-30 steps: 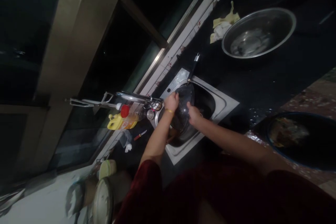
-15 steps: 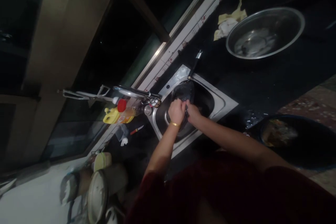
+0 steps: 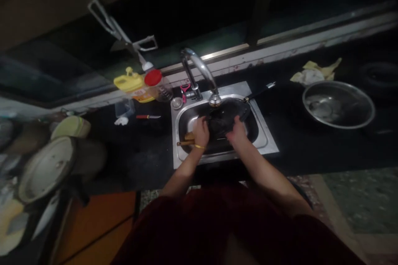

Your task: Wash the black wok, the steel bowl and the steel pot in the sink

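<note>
A dark frying pan (image 3: 224, 118) lies in the steel sink (image 3: 266, 138), its long black handle (image 3: 259, 92) pointing back right over the rim. My left hand (image 3: 201, 131), with a gold bangle on the wrist, grips the pan's left edge. My right hand (image 3: 237, 131) holds its right side. The curved tap (image 3: 200, 70) hangs just above the pan. A wooden-handled utensil (image 3: 185, 143) lies in the sink beside my left wrist.
A yellow and red-capped bottle (image 3: 141, 85) lies left of the tap, with a small knife (image 3: 148, 116) in front of it. A steel bowl (image 3: 338, 104) and crumpled cloths (image 3: 314, 73) sit at the right. Pots with lids (image 3: 51, 165) stand at the left.
The camera view has swung round, so the sink now appears straight ahead. My hands have moved apart, one to each side of the pan, still inside the sink.
</note>
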The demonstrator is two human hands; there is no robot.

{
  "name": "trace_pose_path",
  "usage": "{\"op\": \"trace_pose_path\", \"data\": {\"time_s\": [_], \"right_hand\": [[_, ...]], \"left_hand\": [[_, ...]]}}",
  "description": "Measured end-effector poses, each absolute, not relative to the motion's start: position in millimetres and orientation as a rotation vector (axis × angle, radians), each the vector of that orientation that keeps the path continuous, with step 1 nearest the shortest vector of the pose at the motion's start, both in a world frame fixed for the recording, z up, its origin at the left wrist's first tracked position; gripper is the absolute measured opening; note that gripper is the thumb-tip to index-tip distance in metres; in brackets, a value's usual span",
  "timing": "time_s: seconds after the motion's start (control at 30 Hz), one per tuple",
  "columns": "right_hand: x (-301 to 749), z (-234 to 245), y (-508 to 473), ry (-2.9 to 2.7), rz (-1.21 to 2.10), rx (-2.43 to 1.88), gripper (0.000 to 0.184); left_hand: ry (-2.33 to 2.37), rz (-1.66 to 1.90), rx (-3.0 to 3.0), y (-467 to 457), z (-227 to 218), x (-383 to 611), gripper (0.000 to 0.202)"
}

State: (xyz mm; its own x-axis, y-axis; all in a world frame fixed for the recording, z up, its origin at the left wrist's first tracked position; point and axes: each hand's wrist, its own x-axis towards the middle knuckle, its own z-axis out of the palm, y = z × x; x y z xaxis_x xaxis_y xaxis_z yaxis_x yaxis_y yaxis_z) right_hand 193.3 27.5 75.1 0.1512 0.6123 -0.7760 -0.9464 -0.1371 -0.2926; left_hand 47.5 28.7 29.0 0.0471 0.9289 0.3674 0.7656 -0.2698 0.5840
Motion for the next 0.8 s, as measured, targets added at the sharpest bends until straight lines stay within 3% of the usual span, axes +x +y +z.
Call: {"op": "trace_pose_path", "data": {"time_s": [0.1, 0.27, 0.43, 0.57, 0.8], "right_hand": [[192.0, 79.4, 29.1, 0.356, 1.416, -0.973, 0.040], [176.5, 80.4, 18.4, 0.227, 1.501, -1.037, 0.040], [166.3, 84.2, 15.8, 0.123, 1.419, -1.223, 0.043], [158.1, 85.1, 19.5, 0.018, 1.377, -1.234, 0.045], [123.9, 71.9, 10.4, -0.097, 1.442, -1.267, 0.042]], "left_hand": [[1.505, 0.945, 2.256, 9.3, 43.9, 72.6, 0.046], [1.246, 0.790, 2.290, 5.7, 55.1, 81.1, 0.044], [1.548, 0.999, 1.586, 33.6, -12.6, 10.4, 0.046], [1.577, 0.953, 1.077, 53.2, -48.6, -12.3, 0.046], [1.313, 1.174, 1.523, 16.5, -7.5, 31.8, 0.047]]}}
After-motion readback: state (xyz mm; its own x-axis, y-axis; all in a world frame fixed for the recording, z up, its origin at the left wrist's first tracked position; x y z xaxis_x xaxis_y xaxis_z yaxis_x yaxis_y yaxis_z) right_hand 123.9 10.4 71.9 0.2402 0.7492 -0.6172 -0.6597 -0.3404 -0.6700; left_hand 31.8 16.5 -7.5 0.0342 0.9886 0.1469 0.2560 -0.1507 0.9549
